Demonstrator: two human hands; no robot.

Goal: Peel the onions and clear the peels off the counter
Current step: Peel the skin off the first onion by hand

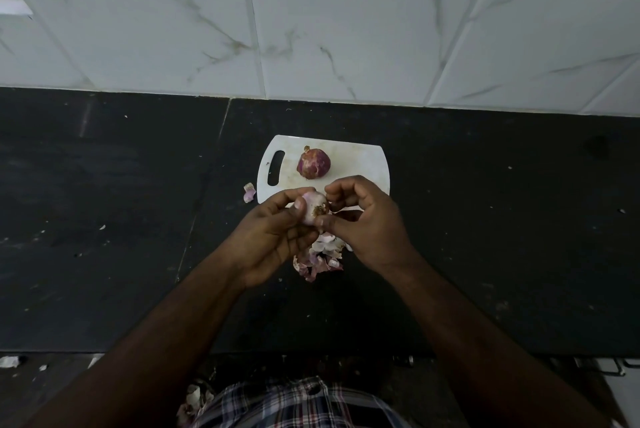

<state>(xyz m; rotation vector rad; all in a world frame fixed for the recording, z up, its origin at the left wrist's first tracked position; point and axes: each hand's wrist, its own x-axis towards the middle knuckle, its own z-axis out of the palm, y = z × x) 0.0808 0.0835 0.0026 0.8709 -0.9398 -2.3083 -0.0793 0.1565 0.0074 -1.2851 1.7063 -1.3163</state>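
Where the dark stone counter (485, 220) meets a wall of white marbled tiles (346, 29), a white cutting board (360, 164) lies flat. Left hand (273, 237) grips a pale, partly peeled onion (311, 204), thumb and fingers curled round it, root end facing the right hand (367, 220). Right thumb and fingertips pinch at that root end. Just beyond the grip, a second onion (313, 163) in purple skin sits on the board. Directly below the grip, a heap of peels (320, 259) lies on the counter; one loose peel (249, 192) lies left of it, beside the board's handle slot.
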